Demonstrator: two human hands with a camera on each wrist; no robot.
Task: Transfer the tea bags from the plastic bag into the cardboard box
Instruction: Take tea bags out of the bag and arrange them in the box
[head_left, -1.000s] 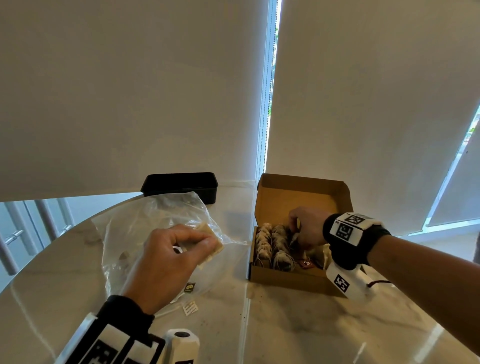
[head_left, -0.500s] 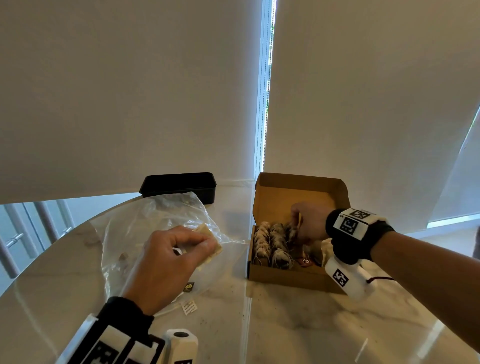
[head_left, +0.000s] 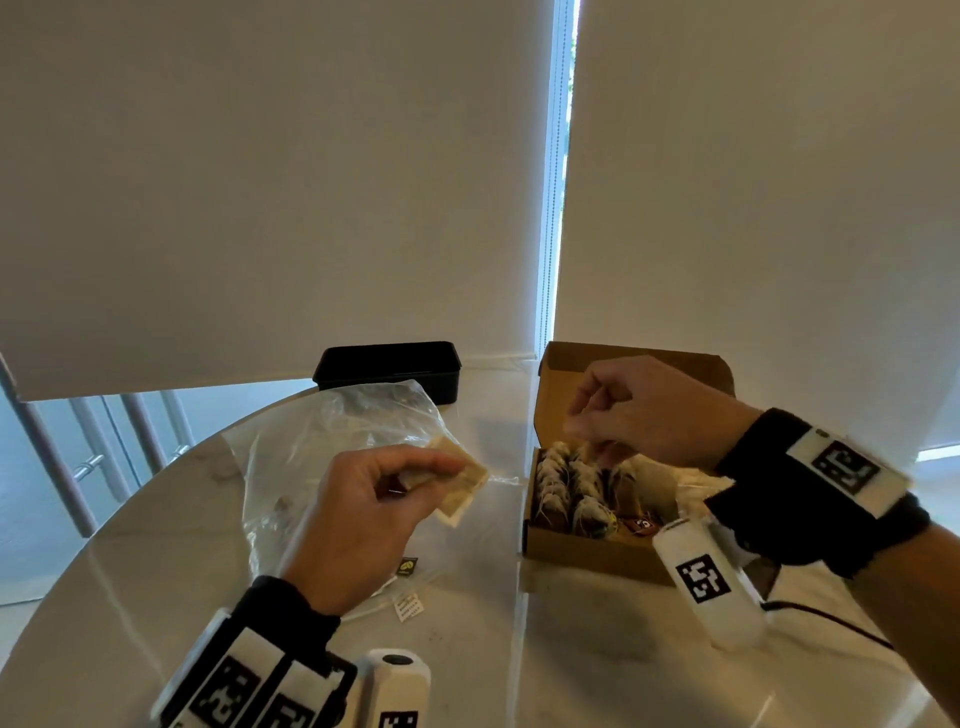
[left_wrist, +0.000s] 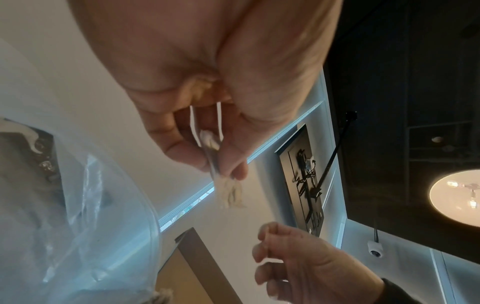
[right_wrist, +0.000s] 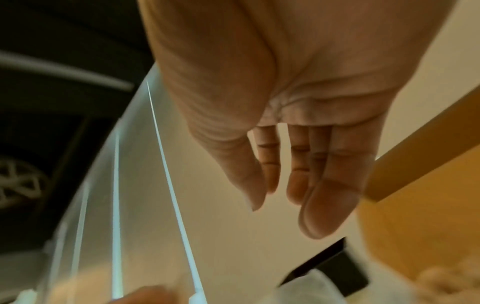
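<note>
My left hand (head_left: 434, 470) pinches a small stack of flat beige tea bags (head_left: 460, 486) between thumb and fingers, just above the crumpled clear plastic bag (head_left: 311, 447). In the left wrist view the pinched tea bags (left_wrist: 231, 195) stick out below the fingertips (left_wrist: 237, 170). The open cardboard box (head_left: 587, 556) stands to the right with rows of tea bags (head_left: 569, 488) in it. My right hand (head_left: 584, 415) hovers over the box, loosely curled and empty. In the right wrist view its fingers (right_wrist: 322, 216) hang relaxed with nothing in them.
A black rectangular container (head_left: 389, 366) sits at the back of the round marble table (head_left: 519, 649), behind the plastic bag. Two loose paper tags (head_left: 408, 605) lie on the table near my left wrist. Window blinds rise just behind the box.
My right hand has lifted out of the box and drifted left, now empty. My left hand has stayed in place, still holding the tea bags.
</note>
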